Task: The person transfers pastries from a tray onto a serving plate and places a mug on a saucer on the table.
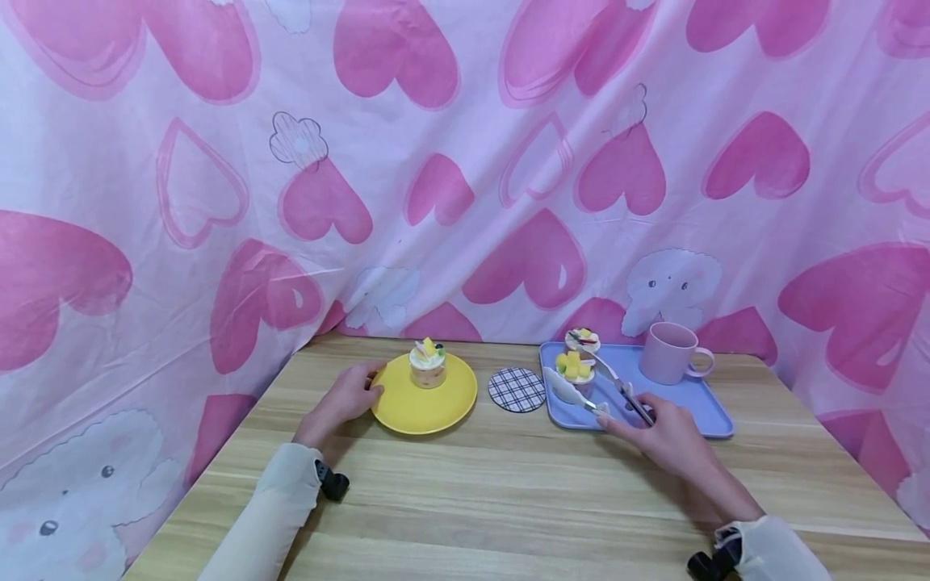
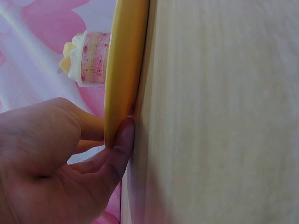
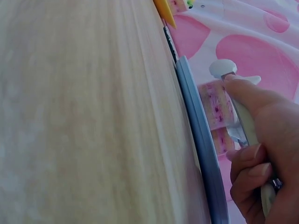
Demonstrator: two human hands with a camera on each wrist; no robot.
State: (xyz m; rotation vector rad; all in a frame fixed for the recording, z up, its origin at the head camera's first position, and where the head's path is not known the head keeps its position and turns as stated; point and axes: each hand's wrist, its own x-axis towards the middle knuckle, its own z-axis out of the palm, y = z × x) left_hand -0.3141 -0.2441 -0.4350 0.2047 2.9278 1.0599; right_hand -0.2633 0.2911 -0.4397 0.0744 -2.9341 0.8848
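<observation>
My left hand (image 1: 347, 399) pinches the left rim of a yellow plate (image 1: 398, 407), thumb above and fingers under the edge in the left wrist view. On that plate stands a small dessert cup (image 1: 429, 365) topped with cream and fruit. My right hand (image 1: 672, 436) grips metal tongs (image 1: 623, 387) with pale tips, spread over a blue tray (image 1: 708, 407). Two more dessert cups stand on the tray's left side: the nearer cup (image 1: 576, 371), with yellow fruit cubes, sits between the tong arms, and the farther cup (image 1: 583, 339) is behind it.
A pink mug (image 1: 668, 355) stands at the tray's back right. Between plate and tray lies a round checked coaster (image 1: 517, 390). A curtain (image 1: 436, 186) with hearts hangs right behind the wooden table (image 1: 465, 500).
</observation>
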